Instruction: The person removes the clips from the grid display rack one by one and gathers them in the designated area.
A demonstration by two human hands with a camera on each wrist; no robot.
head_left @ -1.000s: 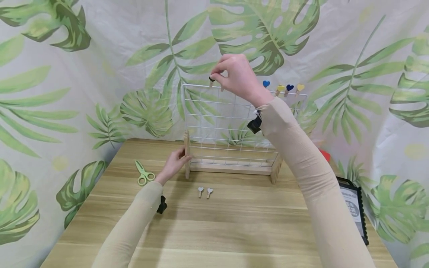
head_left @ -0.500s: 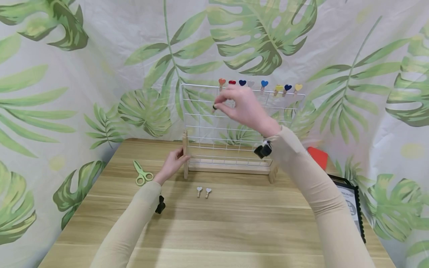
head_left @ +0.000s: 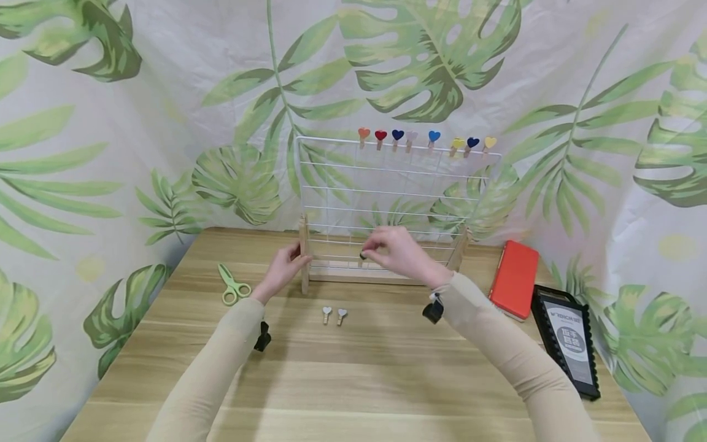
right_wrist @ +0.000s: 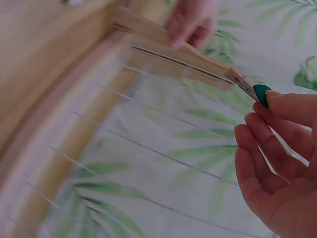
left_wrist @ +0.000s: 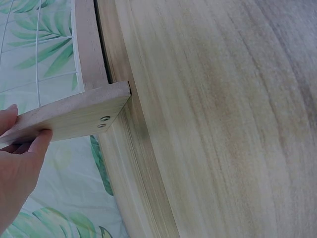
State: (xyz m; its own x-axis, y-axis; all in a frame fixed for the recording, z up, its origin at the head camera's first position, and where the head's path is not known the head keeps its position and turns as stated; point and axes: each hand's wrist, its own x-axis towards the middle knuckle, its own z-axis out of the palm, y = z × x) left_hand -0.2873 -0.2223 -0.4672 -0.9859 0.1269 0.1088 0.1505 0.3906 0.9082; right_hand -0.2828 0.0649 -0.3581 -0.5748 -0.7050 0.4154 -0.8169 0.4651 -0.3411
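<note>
My left hand (head_left: pixel 283 271) holds the left wooden side post (left_wrist: pixel 74 115) of a stand that bears an upright white wire grid (head_left: pixel 331 140). In the left wrist view its thumb and fingers lie on either side of the post. My right hand (head_left: pixel 403 253) pinches a small wooden clothespin (right_wrist: pixel 246 88) by its green end, in front of the grid's lower rows. The pin's tip points away from the fingers. Along the top wire sits a row of several heart clothespins (head_left: pixel 380 135) in orange, red, blue, pale and yellow. Two white-heart clothespins (head_left: pixel 327 312) lie on the table before the stand.
Green scissors (head_left: pixel 229 283) lie left of the left hand on the wooden table (head_left: pixel 353 380). To the right are a red case (head_left: pixel 515 279) and a black case with a printed label (head_left: pixel 569 337). A leaf-patterned cloth (head_left: pixel 166 110) hangs behind.
My right hand has moved down from the left part of the grid's top wire to its lower rows, carrying the green clothespin. The left hand has stayed on the post.
</note>
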